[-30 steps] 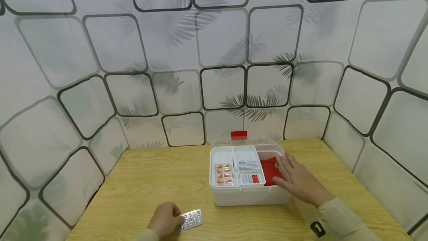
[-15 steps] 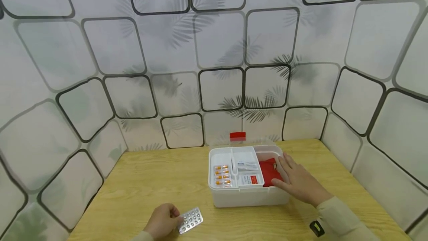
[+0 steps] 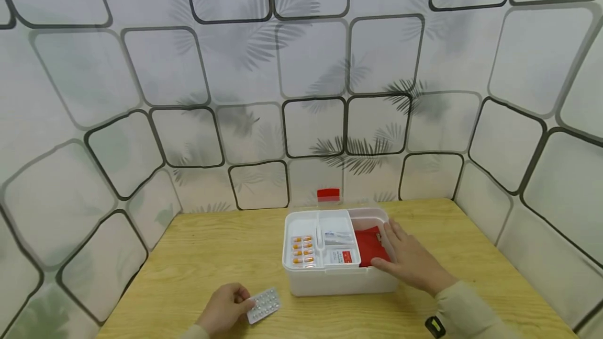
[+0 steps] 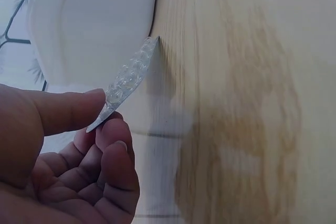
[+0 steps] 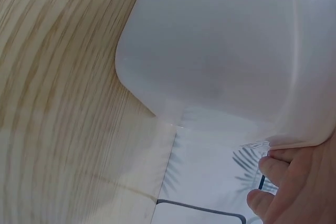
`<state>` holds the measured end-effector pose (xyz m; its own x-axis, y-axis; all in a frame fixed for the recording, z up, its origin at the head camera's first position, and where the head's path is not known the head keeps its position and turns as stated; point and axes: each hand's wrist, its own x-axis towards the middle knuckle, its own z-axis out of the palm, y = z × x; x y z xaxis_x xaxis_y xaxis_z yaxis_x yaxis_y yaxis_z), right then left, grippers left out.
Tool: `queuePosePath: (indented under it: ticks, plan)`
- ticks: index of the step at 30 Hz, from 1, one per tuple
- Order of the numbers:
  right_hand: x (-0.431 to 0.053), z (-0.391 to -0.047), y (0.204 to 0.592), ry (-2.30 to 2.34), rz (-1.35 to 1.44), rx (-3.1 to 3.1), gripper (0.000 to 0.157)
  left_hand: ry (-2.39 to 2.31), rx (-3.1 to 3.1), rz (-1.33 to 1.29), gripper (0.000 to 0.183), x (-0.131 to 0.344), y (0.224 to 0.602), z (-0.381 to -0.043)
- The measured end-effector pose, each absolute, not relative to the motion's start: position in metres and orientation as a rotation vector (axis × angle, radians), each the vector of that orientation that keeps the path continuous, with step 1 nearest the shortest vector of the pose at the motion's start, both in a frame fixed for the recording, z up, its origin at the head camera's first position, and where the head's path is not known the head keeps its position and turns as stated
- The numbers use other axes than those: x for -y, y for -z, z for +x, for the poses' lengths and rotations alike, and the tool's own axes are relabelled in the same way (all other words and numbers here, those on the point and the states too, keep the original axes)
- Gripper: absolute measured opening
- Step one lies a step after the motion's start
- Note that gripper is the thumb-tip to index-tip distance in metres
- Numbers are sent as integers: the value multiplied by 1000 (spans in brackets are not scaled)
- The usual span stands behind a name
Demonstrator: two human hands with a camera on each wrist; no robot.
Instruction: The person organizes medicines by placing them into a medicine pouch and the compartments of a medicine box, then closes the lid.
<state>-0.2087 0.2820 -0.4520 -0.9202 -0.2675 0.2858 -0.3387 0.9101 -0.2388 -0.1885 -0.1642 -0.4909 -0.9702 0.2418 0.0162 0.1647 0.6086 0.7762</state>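
In the head view, my left hand (image 3: 223, 307) pinches one end of a silver blister pack of pills (image 3: 265, 305) at the front of the table. The left wrist view shows the pack (image 4: 126, 82) edge-on between thumb and index finger, its clear bubbles facing away from the palm and its far end near the wood. A white medicine box (image 3: 340, 281) stands to the right of it. My right hand (image 3: 414, 260) lies with extended fingers along the box's right rim, thumb over the front corner. The right wrist view has fingers (image 5: 273, 169) at the box wall (image 5: 210, 51).
A white tray (image 3: 316, 229) in the box's left part holds a blister of orange capsules (image 3: 303, 251), a small packet (image 3: 338, 237) and a white-and-red packet (image 3: 341, 257). A red pouch (image 3: 369, 246) lies in the right compartment. Patterned cloth walls (image 3: 254, 135) enclose the wooden table (image 3: 212, 245).
The box has slid a little to the left along with my right hand. The blister pack has tilted up slightly in my left hand, which stays in about the same place.
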Motion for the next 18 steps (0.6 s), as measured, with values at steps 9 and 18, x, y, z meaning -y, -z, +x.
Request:
queuePosePath:
  ticks: [9, 18]
  plan:
    - [-265, -210, 454, -409, 484, 2824, 97, -1381, -2630, 226, 11, 177, 490, -193]
    - [-263, -209, 453, -391, 471, 2807, 98, -1479, -2644, 117, 10, 186, 492, -197]
